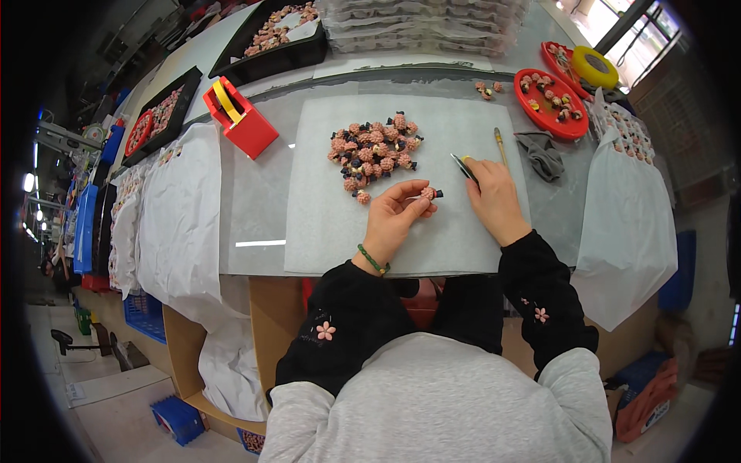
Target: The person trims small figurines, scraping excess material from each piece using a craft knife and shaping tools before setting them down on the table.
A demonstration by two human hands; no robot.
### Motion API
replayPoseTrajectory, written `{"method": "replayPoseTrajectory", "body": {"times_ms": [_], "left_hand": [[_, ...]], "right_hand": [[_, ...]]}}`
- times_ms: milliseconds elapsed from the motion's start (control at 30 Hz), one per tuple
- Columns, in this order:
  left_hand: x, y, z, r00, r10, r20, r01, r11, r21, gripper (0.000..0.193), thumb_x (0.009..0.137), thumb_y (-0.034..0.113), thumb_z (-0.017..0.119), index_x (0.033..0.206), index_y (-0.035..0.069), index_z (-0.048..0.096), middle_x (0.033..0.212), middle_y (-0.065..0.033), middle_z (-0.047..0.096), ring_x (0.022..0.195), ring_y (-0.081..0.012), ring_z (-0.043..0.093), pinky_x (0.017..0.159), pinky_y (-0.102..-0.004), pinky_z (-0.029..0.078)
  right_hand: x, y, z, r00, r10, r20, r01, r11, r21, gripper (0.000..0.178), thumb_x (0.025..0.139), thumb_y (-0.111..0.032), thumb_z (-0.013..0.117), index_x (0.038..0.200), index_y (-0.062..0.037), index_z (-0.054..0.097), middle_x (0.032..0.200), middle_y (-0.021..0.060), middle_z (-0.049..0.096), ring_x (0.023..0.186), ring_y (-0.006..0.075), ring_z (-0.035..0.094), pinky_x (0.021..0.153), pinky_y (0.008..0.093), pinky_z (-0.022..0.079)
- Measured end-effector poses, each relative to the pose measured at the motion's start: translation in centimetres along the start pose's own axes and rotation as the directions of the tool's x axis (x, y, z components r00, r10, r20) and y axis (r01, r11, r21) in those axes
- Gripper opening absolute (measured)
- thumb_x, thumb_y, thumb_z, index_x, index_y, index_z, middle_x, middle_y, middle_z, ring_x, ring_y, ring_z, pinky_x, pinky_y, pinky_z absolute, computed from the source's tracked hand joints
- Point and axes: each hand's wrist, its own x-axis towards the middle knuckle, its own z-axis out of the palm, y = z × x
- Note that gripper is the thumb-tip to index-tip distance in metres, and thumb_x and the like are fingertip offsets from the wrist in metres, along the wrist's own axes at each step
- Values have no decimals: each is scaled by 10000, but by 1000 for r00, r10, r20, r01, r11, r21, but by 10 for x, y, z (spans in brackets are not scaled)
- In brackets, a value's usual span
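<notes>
My left hand (395,220) is closed, pinching a small pink figurine (429,193) with a knobbly top and a dark end between thumb and fingers. To the right, my right hand (494,197) grips a slim tool (465,167) with a shiny pointed tip and a dark body; its exact kind is hard to make out. A heap of similar pink and navy figurines (374,150) lies just beyond my left hand, on a white sheet (324,239). Past my right hand, a thin brush-like stick (501,147) rests near the sheet's right edge.
A red tape dispenser (243,127) stands at the left, with black trays (270,68) of figurines farther back. At the right lie a grey cloth (543,156), a red dish (551,123) of pieces and a yellow tape roll (595,67). Stacked clear trays (421,35) stand behind.
</notes>
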Motion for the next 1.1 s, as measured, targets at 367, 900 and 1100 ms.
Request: {"method": "replayPoseTrajectory", "body": {"times_ms": [367, 900, 1100], "left_hand": [[0, -2, -1, 1000, 0, 23, 0, 1000, -2, 284, 819, 32, 533, 1090, -35, 484, 1015, -115, 573, 863, -164, 574, 732, -250, 459], [-1, -3, -1, 999, 4, 39, -3, 999, -33, 313, 809, 23, 545, 1107, -49, 483, 1013, -120, 577, 871, -158, 570, 770, -251, 459], [-1, -3, -2, 1000, -10, 29, 11, 1000, -27, 303, 813, 35, 547, 1098, -47, 490, 998, -114, 582, 858, -155, 572, 759, -250, 460]], "right_hand": [[-9, -3, -11, 992, -93, 83, 89, 995, 48, 359, 659, 40, 531, 1016, 17, 509, 838, 128, 482, 838, 292, 481, 723, 349, 401], [0, -32, -38, 930, -363, 53, 367, 926, -93, 161, 719, -87, 574, 876, -59, 551, 681, 52, 501, 645, 206, 509, 575, 317, 411], [1, -38, -40, 922, -373, 106, 387, 908, -162, 149, 734, -135, 596, 854, -58, 553, 687, 47, 505, 626, 201, 513, 547, 313, 407]]}}
